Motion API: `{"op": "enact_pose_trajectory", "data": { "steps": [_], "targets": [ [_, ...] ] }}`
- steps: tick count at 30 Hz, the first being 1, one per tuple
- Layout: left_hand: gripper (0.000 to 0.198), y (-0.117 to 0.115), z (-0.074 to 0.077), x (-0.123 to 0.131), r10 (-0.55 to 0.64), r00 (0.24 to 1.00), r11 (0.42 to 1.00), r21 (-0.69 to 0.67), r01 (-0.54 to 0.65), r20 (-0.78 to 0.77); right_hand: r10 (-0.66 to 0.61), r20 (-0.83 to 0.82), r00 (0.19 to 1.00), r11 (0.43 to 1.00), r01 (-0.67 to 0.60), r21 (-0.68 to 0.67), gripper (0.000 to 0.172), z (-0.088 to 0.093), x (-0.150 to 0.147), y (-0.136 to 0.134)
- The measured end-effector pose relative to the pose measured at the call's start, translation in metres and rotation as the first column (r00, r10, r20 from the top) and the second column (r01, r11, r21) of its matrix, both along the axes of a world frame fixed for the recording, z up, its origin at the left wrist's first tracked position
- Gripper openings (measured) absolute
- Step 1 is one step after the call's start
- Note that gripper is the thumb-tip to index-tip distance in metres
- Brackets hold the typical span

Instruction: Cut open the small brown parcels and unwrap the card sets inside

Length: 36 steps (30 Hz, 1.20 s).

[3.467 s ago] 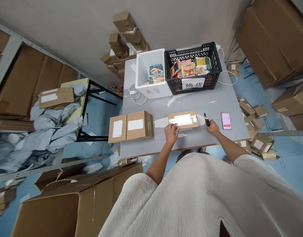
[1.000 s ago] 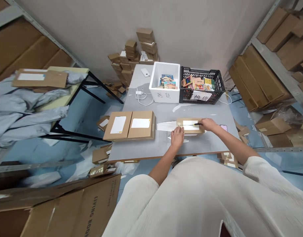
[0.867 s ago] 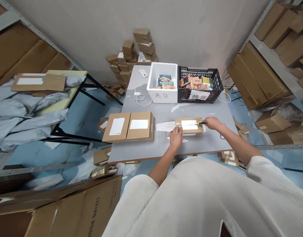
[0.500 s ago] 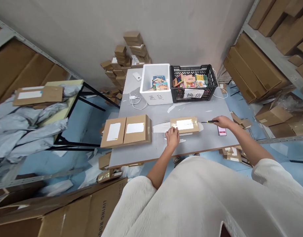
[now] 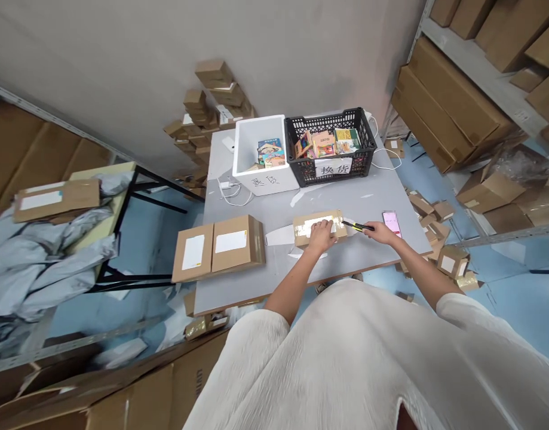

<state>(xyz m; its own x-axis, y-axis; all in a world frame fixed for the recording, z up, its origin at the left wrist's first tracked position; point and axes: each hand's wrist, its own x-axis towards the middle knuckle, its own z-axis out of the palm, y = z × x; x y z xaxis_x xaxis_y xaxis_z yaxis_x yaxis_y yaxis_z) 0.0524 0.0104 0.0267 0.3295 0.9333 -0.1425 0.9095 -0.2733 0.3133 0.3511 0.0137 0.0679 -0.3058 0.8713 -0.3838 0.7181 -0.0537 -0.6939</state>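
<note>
A small flat cardboard parcel with a white label and shiny tape lies in the middle of the grey table. My left hand presses flat on top of its right half. My right hand grips a yellow-and-black utility knife, whose tip points left at the parcel's right end. A pink phone lies just behind my right hand.
Two brown boxes with white labels sit at the table's left edge. A white foam bin and a black crate holding books stand at the back. Small cartons are piled by the wall and on the floor at right.
My right hand drew the knife rightward off the parcel, then came back to its right end. My left hand moved from the parcel's left corner onto its top.
</note>
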Motion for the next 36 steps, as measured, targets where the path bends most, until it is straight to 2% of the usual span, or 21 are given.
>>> {"op": "enact_pose_trajectory", "data": {
  "steps": [7,11,14,17,20,24,28,32,36],
  "targets": [
    [0.063,-0.001,-0.004,0.003,-0.004,0.999,1.000,-0.001,0.004,-0.050,0.013,-0.032,0.999,1.000,-0.014,-0.013,0.036,-0.006,-0.001,0.024],
    [0.070,-0.002,-0.008,0.006,0.025,0.999,1.000,0.000,-0.025,-0.047,0.200,0.023,0.980,0.980,-0.200,0.006,0.036,-0.001,0.007,0.050],
    [0.071,-0.006,-0.011,0.006,0.033,0.999,0.999,0.014,-0.033,-0.032,0.337,0.179,0.924,0.934,-0.351,0.058,0.035,0.005,0.008,0.073],
    [0.066,-0.012,-0.013,0.005,0.037,0.999,0.999,0.030,-0.036,-0.023,0.411,0.315,0.856,0.890,-0.452,0.067,0.034,0.010,-0.002,0.093],
    [0.063,-0.016,-0.012,0.004,0.044,0.999,0.998,0.043,-0.043,-0.014,0.457,0.336,0.824,0.859,-0.506,0.074,0.034,0.011,-0.012,0.103],
    [0.064,-0.016,-0.008,0.004,0.056,0.998,0.998,0.034,-0.056,-0.005,0.458,0.136,0.878,0.889,-0.453,-0.068,0.037,0.003,-0.008,0.097],
    [0.065,-0.013,-0.001,0.005,0.052,0.998,0.999,0.009,-0.052,-0.034,0.340,-0.129,0.931,0.899,-0.363,-0.244,0.048,-0.012,0.010,0.075],
    [0.065,-0.013,0.004,0.005,0.046,0.998,0.999,-0.003,-0.046,-0.052,0.202,-0.275,0.940,0.903,-0.288,-0.319,0.062,-0.018,0.021,0.053],
    [0.066,-0.016,0.004,0.005,0.036,0.999,0.999,0.009,-0.036,-0.038,0.131,-0.321,0.938,0.917,-0.238,-0.321,0.070,-0.020,0.026,0.035]
  ]
}}
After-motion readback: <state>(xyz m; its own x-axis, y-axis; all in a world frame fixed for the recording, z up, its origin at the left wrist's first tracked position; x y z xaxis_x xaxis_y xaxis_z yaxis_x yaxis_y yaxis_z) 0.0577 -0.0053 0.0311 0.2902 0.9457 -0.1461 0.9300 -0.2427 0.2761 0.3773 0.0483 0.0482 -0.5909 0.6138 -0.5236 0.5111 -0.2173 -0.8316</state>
